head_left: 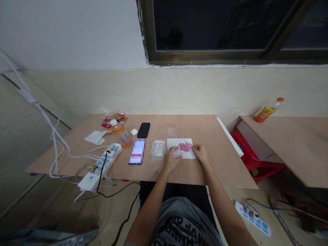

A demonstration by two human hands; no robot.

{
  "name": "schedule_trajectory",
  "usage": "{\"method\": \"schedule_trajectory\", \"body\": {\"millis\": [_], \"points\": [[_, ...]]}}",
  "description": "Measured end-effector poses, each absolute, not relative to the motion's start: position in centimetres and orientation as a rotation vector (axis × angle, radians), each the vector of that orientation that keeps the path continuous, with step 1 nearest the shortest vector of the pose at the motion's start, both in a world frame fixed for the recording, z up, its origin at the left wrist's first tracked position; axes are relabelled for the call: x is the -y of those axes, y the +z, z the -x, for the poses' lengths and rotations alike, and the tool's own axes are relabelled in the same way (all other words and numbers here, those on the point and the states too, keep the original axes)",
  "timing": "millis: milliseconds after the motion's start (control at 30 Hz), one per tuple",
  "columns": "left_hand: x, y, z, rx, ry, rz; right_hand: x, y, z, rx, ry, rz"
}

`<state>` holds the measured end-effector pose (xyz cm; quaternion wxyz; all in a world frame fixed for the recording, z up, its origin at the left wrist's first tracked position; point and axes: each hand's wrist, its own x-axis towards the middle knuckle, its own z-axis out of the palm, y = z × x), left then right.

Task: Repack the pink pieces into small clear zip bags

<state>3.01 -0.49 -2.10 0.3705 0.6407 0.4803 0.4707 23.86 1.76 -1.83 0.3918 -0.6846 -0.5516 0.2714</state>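
Small pink pieces, like beads or pellets (185, 147), lie in a loose heap on a white sheet of paper (189, 155). My left hand (171, 158), at the sheet's left side, is closed on a small clear plastic bag (177, 153). At the right edge of the heap, my right hand (201, 152) has thumb and fingertips pinched together; what they hold, if anything, is too small to make out. Just behind the paper lies a clear packet (172, 132) with some pink at its lower end. Left of the paper is a stack of clear plastic bags (158, 149).
A lit phone (137, 152), a dark phone (144, 130), a white case (134, 132) and an orange drink bottle (123, 135) stand or lie leftward. A power strip (101, 167) with cables crosses the table's front left edge. A red stool (252, 157) is at right.
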Motion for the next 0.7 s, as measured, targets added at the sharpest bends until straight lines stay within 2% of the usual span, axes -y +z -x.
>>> {"method": "schedule_trajectory", "body": {"millis": [700], "points": [[0.9, -1.3, -3.1, -1.227, 1.222, -1.630, 1.6, -0.3, -24.2, 1.646, 0.723, 1.739]]}}
